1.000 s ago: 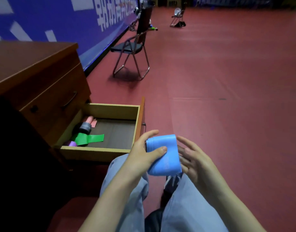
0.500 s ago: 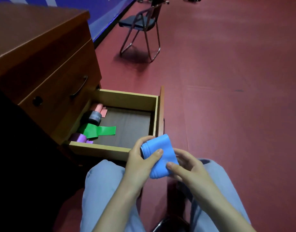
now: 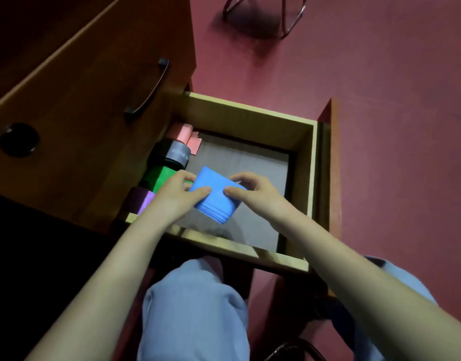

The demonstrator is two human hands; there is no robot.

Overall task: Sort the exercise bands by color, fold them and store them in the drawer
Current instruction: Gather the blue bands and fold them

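A folded blue band [image 3: 214, 194] is held over the open drawer [image 3: 250, 116], just above its grey floor. My left hand [image 3: 178, 194] grips its left side with the thumb on top. My right hand [image 3: 253, 192] pinches its right side. Along the drawer's left wall lie a pink band [image 3: 185, 135], a grey-black rolled band [image 3: 175, 153], a green band [image 3: 158, 177] and a purple band [image 3: 144, 201], partly tucked under the cabinet front. My left hand hides part of the green one.
The wooden cabinet [image 3: 89, 82] with a shut upper drawer and dark handle [image 3: 149, 91] stands at left. Red floor [image 3: 380, 100] spreads to the right. Chair legs [image 3: 289, 16] show at top. My knees in blue trousers [image 3: 195, 308] are below the drawer.
Both hands carried the blue band from above my lap forward and down into the drawer. The view tilted down and closer to the drawer.
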